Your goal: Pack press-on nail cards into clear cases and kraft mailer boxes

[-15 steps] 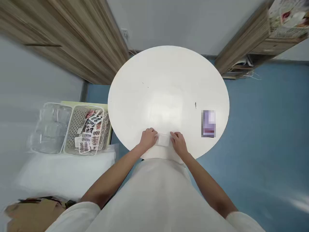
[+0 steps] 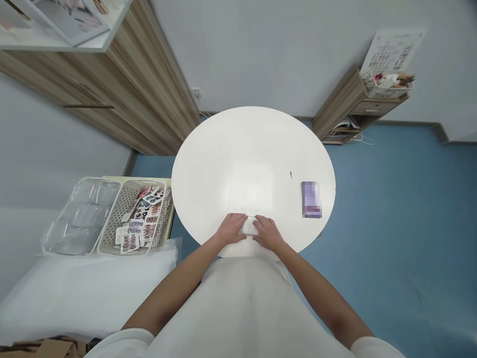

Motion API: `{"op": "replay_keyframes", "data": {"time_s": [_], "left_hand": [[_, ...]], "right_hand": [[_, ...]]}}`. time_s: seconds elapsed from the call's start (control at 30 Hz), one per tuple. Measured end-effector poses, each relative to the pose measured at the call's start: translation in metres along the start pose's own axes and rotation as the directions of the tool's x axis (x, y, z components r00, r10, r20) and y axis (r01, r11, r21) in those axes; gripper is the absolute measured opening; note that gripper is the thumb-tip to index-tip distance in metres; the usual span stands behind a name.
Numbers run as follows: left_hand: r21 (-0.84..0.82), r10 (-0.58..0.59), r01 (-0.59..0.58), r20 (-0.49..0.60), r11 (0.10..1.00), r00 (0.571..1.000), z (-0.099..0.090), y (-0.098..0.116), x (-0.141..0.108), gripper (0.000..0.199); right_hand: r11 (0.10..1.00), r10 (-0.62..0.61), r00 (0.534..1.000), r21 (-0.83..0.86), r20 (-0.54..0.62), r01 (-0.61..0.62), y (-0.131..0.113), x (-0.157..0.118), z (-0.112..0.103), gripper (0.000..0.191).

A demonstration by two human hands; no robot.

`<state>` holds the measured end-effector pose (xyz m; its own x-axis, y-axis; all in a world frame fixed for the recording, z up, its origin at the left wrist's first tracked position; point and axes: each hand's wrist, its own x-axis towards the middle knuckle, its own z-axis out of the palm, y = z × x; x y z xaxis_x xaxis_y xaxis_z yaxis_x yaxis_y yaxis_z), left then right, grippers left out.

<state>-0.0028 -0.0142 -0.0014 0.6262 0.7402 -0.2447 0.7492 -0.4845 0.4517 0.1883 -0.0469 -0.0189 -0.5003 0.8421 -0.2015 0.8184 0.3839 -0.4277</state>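
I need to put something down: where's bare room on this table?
The white table is bare from its far and left edges to the left hand and right hand, bar dark marks. It's crowded at the near edge, where both hands hold a white item, and rightward, by a pixelated purple item.

Small white object (image 2: 249,226) between left fingers (image 2: 238,218) and right fingers (image 2: 262,220) on a white table (image 2: 253,139)
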Motion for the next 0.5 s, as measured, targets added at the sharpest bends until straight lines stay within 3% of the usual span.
{"op": "replay_keyframes", "data": {"time_s": [0.13,0.3,0.5], "left_hand": [[0.009,-0.013,0.013,0.016,1.000,1.000,-0.002,0.001,-0.001,0.056],[-0.047,-0.018,0.023,0.100,0.999,0.995,-0.004,0.003,-0.012,0.055],[-0.129,-0.010,0.021,0.086,0.991,0.996,0.001,0.000,-0.020,0.043]], "right_hand": [[0.991,0.134,0.991,0.011,0.007,-0.134,-0.018,-0.001,0.003,0.042],[0.966,0.209,0.972,0.134,0.113,-0.223,-0.033,-0.010,0.001,0.041],[0.911,0.256,0.951,0.285,0.170,-0.297,-0.035,-0.014,-0.010,0.035]]}}
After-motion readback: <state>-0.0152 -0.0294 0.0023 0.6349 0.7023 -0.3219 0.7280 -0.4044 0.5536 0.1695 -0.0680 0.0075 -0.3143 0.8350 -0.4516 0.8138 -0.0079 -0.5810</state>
